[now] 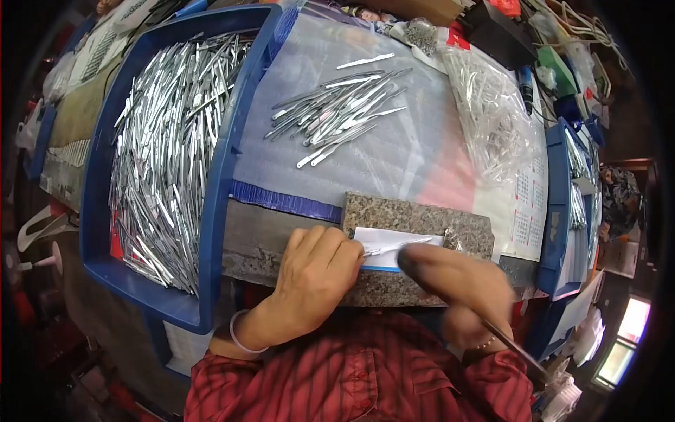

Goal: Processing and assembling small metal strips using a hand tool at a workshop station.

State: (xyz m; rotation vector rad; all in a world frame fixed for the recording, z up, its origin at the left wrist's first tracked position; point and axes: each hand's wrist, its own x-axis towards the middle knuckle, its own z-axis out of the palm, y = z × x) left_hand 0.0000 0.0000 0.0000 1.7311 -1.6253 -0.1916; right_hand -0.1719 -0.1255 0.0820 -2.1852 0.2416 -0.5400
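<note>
My left hand [316, 274] is closed, its fingertips pinching the near end of a slim silver metal piece [394, 247]. That piece lies slantwise over a white sheet with a blue edge [383, 266] on a speckled stone block [415, 211]. Over the block's right side, my right hand [478, 288] is wrapped round a long thin-handled tool [517, 350] that looks like a hammer. Its dark, blurred head hovers near the metal piece; contact cannot be told. A small crumpled clear wrapper [452, 239] sits at the sheet's right end.
A blue bin [218, 176] full of slim metal pieces stands at left. Beyond the block, a loose pile of similar pieces [337, 105] lies on a plastic-covered tabletop [281, 63]. A clear bag [492, 112] and blue trays [559, 204] are at right.
</note>
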